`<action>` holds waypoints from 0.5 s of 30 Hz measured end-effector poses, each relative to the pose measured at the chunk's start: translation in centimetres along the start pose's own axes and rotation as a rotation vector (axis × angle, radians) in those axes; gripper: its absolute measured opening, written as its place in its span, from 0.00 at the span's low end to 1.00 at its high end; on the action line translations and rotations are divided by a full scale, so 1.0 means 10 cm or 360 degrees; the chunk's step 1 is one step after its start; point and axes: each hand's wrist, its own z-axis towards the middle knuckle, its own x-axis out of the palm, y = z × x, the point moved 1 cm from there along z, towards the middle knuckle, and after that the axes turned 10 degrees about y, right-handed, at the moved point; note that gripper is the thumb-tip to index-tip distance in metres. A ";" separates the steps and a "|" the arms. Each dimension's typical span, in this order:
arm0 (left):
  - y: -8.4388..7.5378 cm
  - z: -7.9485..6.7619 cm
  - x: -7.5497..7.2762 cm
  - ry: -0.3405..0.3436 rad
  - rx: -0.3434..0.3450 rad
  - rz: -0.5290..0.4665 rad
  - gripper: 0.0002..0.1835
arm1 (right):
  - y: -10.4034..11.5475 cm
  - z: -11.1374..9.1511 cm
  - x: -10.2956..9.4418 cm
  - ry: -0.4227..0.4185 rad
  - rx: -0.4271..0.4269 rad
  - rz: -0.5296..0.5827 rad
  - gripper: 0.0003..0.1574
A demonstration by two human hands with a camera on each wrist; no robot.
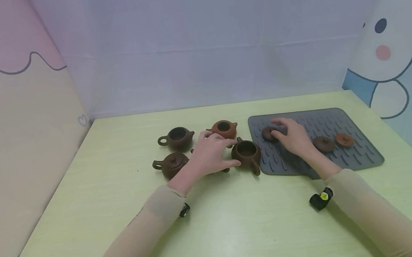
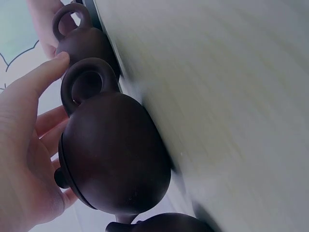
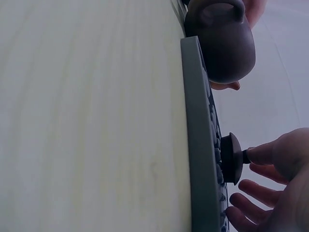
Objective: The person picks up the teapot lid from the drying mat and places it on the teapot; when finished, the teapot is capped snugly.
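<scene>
My right hand (image 1: pixel 293 137) pinches the small knob of a dark teapot lid (image 3: pixel 231 159), which sits on the grey ridged mat (image 1: pixel 305 118). My left hand (image 1: pixel 211 153) is over a dark lidded teapot (image 2: pixel 116 150), mostly hidden by it in the head view. Its fingers are loosely spread, and the thumb reaches toward a lidless brown teapot (image 1: pixel 245 148) beside the mat. Whether the thumb touches that pot, I cannot tell. A brown lid (image 1: pixel 324 144) and a reddish lid (image 1: pixel 344 139) lie farther right on the mat.
Behind the left hand stand a lidless dark teapot (image 1: pixel 178 138) and a lidless reddish teapot (image 1: pixel 229 133). Another lidded teapot (image 1: pixel 173 164) stands to its left. The pale wooden table (image 1: pixel 241 227) meets cloth-covered walls at the back and sides.
</scene>
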 end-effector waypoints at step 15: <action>-0.01 0.01 -0.01 0.0014 -0.0036 -0.0030 0.30 | 0.02 0.01 0.02 -0.0082 0.0071 -0.0020 0.18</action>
